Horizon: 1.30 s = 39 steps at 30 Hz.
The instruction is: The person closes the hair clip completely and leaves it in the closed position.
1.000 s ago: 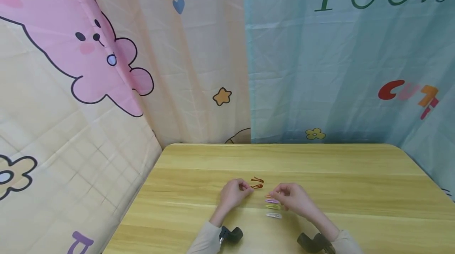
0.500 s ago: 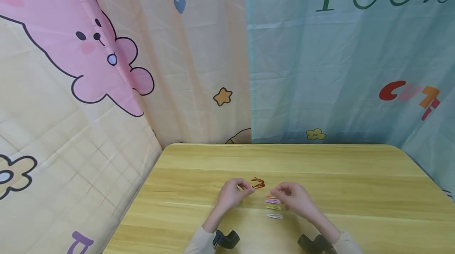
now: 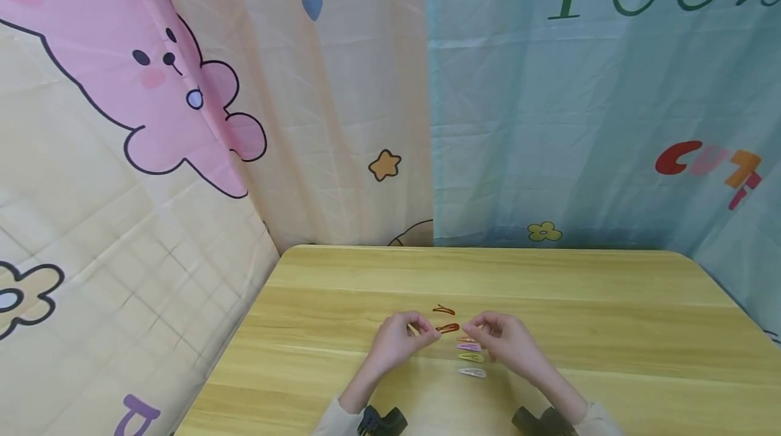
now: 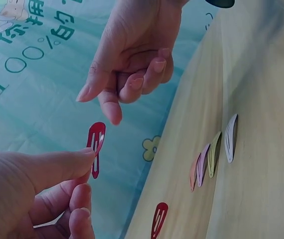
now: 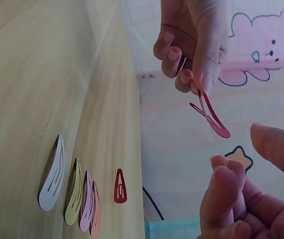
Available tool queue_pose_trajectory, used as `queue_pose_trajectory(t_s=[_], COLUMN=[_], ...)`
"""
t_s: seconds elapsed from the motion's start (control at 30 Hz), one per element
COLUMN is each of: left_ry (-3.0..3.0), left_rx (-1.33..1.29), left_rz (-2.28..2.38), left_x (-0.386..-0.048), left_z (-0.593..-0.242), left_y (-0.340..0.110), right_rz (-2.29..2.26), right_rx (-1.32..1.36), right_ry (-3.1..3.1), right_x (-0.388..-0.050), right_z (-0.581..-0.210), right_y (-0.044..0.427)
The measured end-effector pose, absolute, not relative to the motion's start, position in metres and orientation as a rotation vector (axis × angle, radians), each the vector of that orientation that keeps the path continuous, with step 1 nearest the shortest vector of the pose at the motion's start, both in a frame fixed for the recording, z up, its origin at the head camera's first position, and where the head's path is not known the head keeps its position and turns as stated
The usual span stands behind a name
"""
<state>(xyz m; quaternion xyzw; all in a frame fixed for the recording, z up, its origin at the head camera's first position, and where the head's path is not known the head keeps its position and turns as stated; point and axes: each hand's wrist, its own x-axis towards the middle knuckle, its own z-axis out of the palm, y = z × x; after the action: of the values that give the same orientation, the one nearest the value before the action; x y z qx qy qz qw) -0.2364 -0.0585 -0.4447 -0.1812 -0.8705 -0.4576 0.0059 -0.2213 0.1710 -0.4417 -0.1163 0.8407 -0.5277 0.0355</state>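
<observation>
My left hand (image 3: 395,343) pinches a red snap hair clip (image 4: 96,134) between thumb and fingertips, above the table. In the right wrist view its prongs stand spread apart. My right hand (image 3: 503,341) is close by on the right, its thumb and fingers apart with nothing between them, and does not touch the clip. A second red hair clip (image 5: 120,186) lies on the table. Near it, in a row, lie an orange hair clip (image 4: 194,173), a pink hair clip (image 4: 202,165), a yellow-green hair clip (image 4: 213,154) and a white hair clip (image 4: 231,139).
The wooden table (image 3: 342,273) stretches out around both hands. Behind it hang printed cloths, a cream one (image 3: 342,97) on the left and a teal one (image 3: 518,117) on the right. Dark wrist-worn devices (image 3: 383,422) sit below each hand.
My left hand has shifted slightly right and toward me with the red hair clip, turning the clip and bringing it closer to my right hand. The right hand and the other clips stay nearly still.
</observation>
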Motion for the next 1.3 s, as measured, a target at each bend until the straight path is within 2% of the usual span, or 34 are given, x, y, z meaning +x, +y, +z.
queue_pose_trajectory(t_s=[1.3], left_ry=[-2.75], left_rx=[-0.612], left_rz=[-1.494], left_x=[-0.2265], left_z=[-0.4377], left_y=[-0.051], right_rz=[-1.582], right_rx=[-0.556], right_ry=[2.569], right_x=[-0.2191], right_z=[-0.4401], right_y=[0.171])
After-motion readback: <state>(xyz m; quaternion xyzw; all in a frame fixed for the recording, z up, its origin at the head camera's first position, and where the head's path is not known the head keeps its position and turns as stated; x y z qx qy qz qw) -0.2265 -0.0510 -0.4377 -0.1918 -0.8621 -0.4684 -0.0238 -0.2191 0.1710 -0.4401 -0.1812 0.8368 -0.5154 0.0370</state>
